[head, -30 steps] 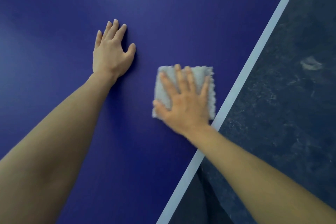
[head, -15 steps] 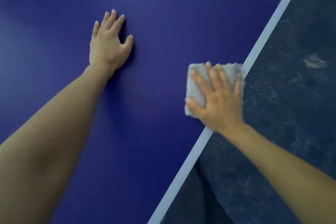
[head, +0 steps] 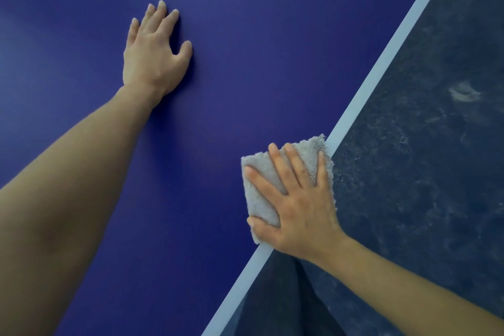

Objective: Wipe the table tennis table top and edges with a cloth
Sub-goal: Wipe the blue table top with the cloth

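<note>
Two hands were on the counter (head: pixel 245 35). Nearest, the right hand (head: pixel 297 207) lay flat with fingers spread, pressing the grey cloth (head: pixel 261 194) down onto the blue top right at the white edge line (head: pixel 381 63); the cloth's fringe overhung the rim slightly, above the dark floor (head: pixel 422 172). Farther off, the left hand (head: pixel 155 54) was splayed on the surface, holding nothing, likely bracing. Step in hand: wiping along the border. Next move probably needs the cloth run up the line, pressure kept even, or wrapped over the rim.
</note>
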